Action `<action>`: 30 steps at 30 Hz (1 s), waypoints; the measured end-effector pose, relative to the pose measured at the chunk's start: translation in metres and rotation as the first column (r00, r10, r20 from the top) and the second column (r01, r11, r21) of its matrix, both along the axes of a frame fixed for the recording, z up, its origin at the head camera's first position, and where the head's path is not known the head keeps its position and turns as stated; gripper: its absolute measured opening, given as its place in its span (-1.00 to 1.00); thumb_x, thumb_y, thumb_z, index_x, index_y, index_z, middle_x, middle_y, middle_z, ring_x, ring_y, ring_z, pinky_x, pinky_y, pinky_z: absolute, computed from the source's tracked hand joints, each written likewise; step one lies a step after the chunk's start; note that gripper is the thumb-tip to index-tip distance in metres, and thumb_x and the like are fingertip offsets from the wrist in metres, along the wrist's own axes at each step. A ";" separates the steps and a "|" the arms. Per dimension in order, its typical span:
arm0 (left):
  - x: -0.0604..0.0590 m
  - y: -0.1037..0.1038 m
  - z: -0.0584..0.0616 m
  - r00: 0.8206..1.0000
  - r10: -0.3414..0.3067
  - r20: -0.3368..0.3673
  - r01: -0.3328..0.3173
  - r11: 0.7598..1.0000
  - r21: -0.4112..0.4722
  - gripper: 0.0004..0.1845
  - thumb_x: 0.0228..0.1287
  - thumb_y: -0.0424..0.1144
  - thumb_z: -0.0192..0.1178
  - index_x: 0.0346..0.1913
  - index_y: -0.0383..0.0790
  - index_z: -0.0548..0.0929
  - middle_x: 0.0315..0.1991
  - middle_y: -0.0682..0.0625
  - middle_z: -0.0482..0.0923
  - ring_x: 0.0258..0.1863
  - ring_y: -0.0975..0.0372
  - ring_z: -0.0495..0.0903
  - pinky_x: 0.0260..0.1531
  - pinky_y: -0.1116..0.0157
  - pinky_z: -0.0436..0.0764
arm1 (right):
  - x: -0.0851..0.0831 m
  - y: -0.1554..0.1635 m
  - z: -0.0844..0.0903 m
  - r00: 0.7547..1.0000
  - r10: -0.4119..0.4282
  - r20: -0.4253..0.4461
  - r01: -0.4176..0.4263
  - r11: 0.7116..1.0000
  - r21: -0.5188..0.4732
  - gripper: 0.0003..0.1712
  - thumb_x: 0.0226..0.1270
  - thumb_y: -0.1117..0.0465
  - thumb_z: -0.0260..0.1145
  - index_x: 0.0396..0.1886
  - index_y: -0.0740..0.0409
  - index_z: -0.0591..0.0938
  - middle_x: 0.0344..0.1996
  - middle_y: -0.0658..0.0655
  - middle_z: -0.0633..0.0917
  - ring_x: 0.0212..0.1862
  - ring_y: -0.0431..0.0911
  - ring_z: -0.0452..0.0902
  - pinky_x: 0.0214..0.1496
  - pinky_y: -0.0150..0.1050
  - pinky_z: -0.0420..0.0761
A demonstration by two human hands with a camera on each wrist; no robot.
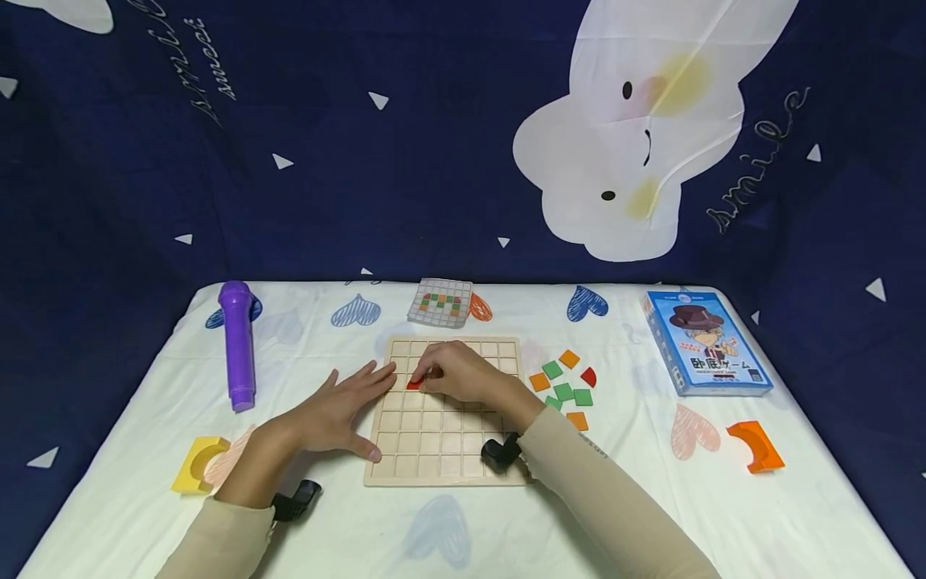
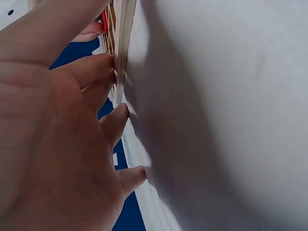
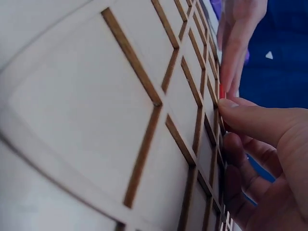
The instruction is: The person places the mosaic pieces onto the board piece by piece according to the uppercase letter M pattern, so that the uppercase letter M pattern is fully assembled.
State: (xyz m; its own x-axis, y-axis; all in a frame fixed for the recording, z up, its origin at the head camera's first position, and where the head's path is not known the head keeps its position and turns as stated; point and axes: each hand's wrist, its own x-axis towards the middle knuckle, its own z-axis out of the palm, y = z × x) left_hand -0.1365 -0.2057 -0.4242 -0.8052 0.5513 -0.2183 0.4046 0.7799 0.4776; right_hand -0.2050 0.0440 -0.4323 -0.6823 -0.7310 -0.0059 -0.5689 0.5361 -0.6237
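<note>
Right hand (image 1: pixel 463 374) pinching red piece (image 1: pixel 414 385), pattern card (image 1: pixel 440 303) in head view only

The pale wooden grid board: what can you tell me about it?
The pale grid board looks wooden: flat, four-sided, plainly bordered, with brown-edged lines forming cells. It lies on the white heart-printed cloth. The left hand touches its left edge; the right hand pinches a small red piece at its far left.

A broad, soft-edged shadow (image 2: pixel 178 115) dims the left-wrist view's white cloth (image 2: pixel 260 86).
</note>
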 end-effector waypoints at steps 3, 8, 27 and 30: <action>0.000 -0.001 -0.002 1.000 -0.001 -0.003 0.001 1.000 0.005 0.29 -0.22 0.31 0.55 0.58 -0.21 0.22 0.66 -0.10 0.04 0.66 -0.20 -0.05 0.43 -0.58 -0.12 | -0.001 0.005 0.001 1.000 0.011 0.021 -0.011 1.000 -0.021 -0.83 0.36 0.23 0.42 -0.09 0.05 0.81 -0.13 -0.01 0.78 -0.21 -0.25 0.55 -0.10 -0.44 0.57; -0.001 -0.002 -0.002 1.000 -0.007 -0.003 0.007 1.000 0.012 0.24 -0.23 0.30 0.56 0.55 -0.19 0.30 0.66 -0.12 0.06 0.65 -0.22 -0.04 0.43 -0.58 -0.11 | -0.004 0.021 0.007 0.999 0.026 0.045 -0.023 0.998 -0.058 -0.80 0.37 0.20 0.42 -0.06 0.05 0.80 -0.06 -0.03 0.76 -0.18 -0.25 0.60 -0.10 -0.45 0.64; 0.003 0.000 -0.002 0.999 0.048 0.004 -0.049 0.995 0.086 0.30 -0.26 0.17 0.64 0.58 -0.18 0.20 0.54 -0.07 0.33 0.65 -0.17 0.00 0.46 -0.55 -0.15 | -0.001 0.166 0.035 0.966 -0.254 0.043 0.256 0.966 -0.029 -0.72 0.31 0.21 0.45 0.02 0.05 0.78 0.03 0.02 0.79 0.10 -0.03 0.67 0.02 -0.17 0.74; 0.003 0.000 -0.003 0.999 0.052 0.009 -0.053 0.995 0.083 0.35 -0.25 0.18 0.63 0.61 -0.17 0.12 0.48 -0.03 0.43 0.66 -0.17 -0.01 0.46 -0.54 -0.16 | 0.000 0.183 0.032 0.953 -0.297 0.064 0.299 0.954 -0.024 -0.70 0.31 0.23 0.45 0.03 0.06 0.77 0.05 0.05 0.79 0.14 0.02 0.65 0.09 -0.04 0.74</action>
State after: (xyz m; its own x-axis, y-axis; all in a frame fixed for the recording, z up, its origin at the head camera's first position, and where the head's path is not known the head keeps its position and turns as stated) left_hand -0.1339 -0.2059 -0.4268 -0.8322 0.5247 -0.1791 0.3604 0.7574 0.5445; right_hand -0.2048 0.2269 -0.4000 -0.8681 -0.4953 -0.0319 -0.3486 0.6542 -0.6712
